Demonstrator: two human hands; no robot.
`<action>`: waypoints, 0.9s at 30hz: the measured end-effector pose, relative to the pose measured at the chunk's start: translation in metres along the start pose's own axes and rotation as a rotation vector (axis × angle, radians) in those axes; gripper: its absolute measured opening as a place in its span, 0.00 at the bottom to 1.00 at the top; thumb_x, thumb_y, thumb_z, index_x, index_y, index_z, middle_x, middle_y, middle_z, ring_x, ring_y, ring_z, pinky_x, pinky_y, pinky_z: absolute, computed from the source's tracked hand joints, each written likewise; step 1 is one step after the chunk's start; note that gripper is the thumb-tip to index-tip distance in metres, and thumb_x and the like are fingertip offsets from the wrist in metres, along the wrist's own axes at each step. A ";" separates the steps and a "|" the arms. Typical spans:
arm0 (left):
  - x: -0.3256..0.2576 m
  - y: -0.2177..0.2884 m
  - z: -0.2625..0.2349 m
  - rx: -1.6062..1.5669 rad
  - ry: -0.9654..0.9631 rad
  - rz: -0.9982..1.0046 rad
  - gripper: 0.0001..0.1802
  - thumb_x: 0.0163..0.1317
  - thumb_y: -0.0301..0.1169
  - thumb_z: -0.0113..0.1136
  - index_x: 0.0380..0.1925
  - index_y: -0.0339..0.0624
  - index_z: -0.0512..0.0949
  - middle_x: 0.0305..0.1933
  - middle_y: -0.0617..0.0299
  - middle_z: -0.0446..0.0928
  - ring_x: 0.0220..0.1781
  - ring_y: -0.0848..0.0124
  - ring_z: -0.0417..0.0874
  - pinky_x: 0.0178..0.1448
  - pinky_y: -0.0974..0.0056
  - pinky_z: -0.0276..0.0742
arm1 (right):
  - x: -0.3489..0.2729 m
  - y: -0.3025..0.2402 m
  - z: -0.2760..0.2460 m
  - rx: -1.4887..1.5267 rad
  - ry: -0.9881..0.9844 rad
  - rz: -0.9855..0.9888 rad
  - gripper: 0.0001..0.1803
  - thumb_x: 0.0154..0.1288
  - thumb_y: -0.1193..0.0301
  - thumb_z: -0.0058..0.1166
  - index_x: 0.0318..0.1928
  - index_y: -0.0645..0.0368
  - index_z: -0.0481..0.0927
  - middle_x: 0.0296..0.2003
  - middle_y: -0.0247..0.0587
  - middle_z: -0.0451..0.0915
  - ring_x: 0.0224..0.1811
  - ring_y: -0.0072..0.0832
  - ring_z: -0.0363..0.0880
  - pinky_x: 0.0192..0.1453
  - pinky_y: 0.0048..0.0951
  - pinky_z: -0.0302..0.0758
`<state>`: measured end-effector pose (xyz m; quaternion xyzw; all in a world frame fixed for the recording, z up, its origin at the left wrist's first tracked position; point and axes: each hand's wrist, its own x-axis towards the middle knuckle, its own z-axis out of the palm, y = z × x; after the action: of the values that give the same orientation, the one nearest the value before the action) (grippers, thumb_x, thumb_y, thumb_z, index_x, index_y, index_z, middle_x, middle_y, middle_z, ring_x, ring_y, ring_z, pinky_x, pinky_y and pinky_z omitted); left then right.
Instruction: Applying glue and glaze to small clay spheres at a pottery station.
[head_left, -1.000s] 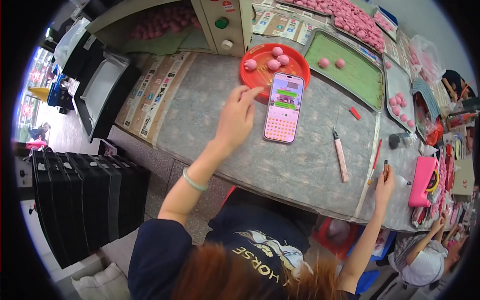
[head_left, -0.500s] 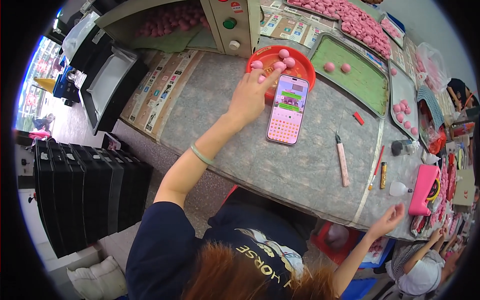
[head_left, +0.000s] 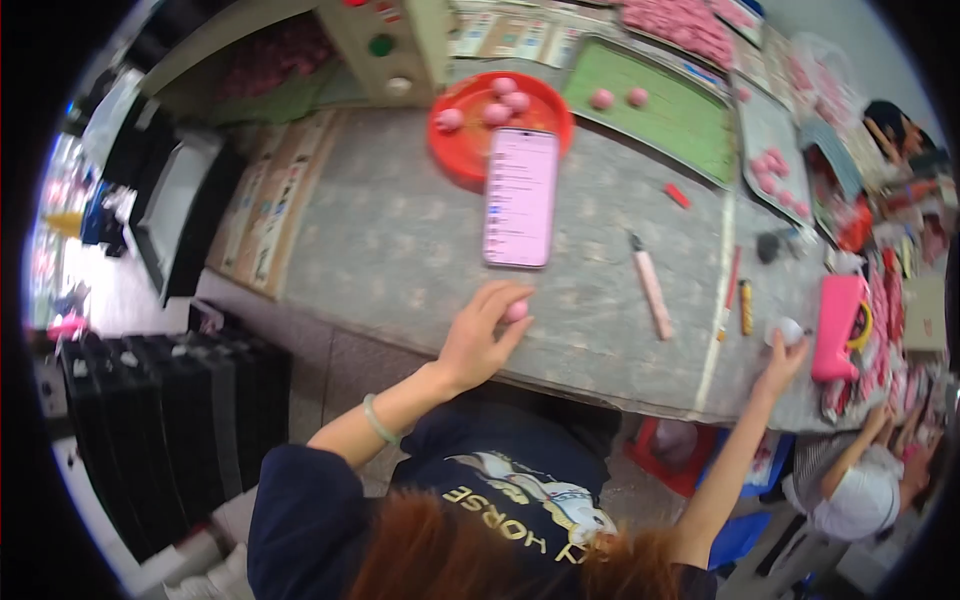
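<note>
My left hand (head_left: pixel 478 340) is above the near edge of the grey table, its fingers closed around a small pink ball (head_left: pixel 516 311). Further back, a smartphone (head_left: pixel 521 200) with a lit pink screen leans on the rim of a round red tray (head_left: pixel 450 168), where several pink balls (head_left: pixel 515 103) lie. On the right, the fingers of my right hand (head_left: pixel 782 368) grip a small translucent white squeeze bottle (head_left: pixel 786 330). Between the hands lie a pink-handled pen-like tool (head_left: pixel 652 290), a thin red brush (head_left: pixel 731 290) and a short yellow tube (head_left: pixel 746 306).
A green-lined tray (head_left: pixel 660 120) holds two pink balls, with a grey tray (head_left: pixel 750 135) of several more beside it. A pink tape dispenser (head_left: pixel 835 325) borders the right hand. Black crates (head_left: pixel 170 420) stand left. A co-worker (head_left: pixel 850 485) sits at the right.
My left hand has come from the red tray toward me with a pink ball. My right hand has reached the squeeze bottle and taken hold of it. The phone's screen shows a different page.
</note>
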<state>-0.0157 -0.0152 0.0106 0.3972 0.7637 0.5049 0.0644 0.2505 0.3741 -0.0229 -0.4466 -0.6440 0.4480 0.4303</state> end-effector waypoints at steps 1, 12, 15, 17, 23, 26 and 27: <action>-0.001 0.001 0.006 -0.012 0.000 -0.035 0.17 0.54 0.23 0.61 0.46 0.37 0.73 0.46 0.50 0.74 0.48 0.57 0.76 0.50 0.61 0.72 | 0.001 0.000 0.003 -0.093 0.016 0.045 0.22 0.57 0.73 0.59 0.52 0.63 0.68 0.43 0.38 0.74 0.43 0.24 0.73 0.46 0.25 0.71; -0.002 0.000 0.017 0.068 0.026 -0.009 0.18 0.51 0.20 0.61 0.44 0.36 0.74 0.46 0.50 0.73 0.48 0.57 0.75 0.52 0.62 0.71 | 0.031 -0.053 0.003 0.202 -0.034 0.135 0.17 0.59 0.69 0.58 0.46 0.66 0.73 0.37 0.39 0.77 0.39 0.23 0.78 0.38 0.26 0.75; -0.002 -0.001 0.018 0.077 0.023 0.003 0.18 0.51 0.19 0.61 0.44 0.36 0.74 0.46 0.49 0.73 0.48 0.56 0.75 0.53 0.61 0.70 | 0.063 -0.064 -0.007 -0.203 0.032 0.067 0.21 0.55 0.65 0.62 0.44 0.65 0.74 0.34 0.40 0.79 0.36 0.23 0.78 0.33 0.24 0.75; -0.002 -0.001 0.017 0.056 0.007 -0.025 0.18 0.51 0.20 0.60 0.45 0.35 0.74 0.47 0.50 0.73 0.50 0.58 0.74 0.56 0.62 0.67 | 0.083 -0.061 -0.008 -0.248 0.136 0.022 0.23 0.52 0.62 0.64 0.43 0.65 0.75 0.32 0.39 0.79 0.34 0.25 0.79 0.34 0.26 0.75; -0.003 -0.001 0.017 0.069 -0.011 -0.038 0.18 0.52 0.20 0.60 0.45 0.36 0.74 0.47 0.51 0.73 0.51 0.58 0.74 0.57 0.61 0.66 | 0.124 -0.046 -0.001 -0.461 0.306 -0.257 0.26 0.46 0.58 0.67 0.39 0.66 0.77 0.32 0.47 0.81 0.34 0.38 0.80 0.41 0.35 0.74; -0.002 0.000 0.017 0.074 -0.019 -0.035 0.18 0.52 0.20 0.60 0.45 0.35 0.73 0.47 0.51 0.73 0.50 0.58 0.74 0.57 0.61 0.66 | 0.128 -0.046 0.004 -0.575 0.354 -0.283 0.27 0.46 0.56 0.67 0.39 0.65 0.77 0.32 0.51 0.81 0.35 0.43 0.80 0.43 0.38 0.74; -0.002 0.000 0.017 0.076 -0.021 -0.034 0.17 0.52 0.20 0.60 0.44 0.35 0.73 0.47 0.50 0.73 0.50 0.57 0.74 0.57 0.61 0.66 | 0.127 -0.048 0.006 -0.609 0.357 -0.297 0.27 0.45 0.55 0.66 0.39 0.65 0.77 0.33 0.52 0.81 0.36 0.45 0.80 0.43 0.38 0.74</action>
<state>-0.0057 -0.0043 0.0014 0.3916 0.7882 0.4701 0.0659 0.2063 0.4858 0.0411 -0.5268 -0.7202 0.0837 0.4436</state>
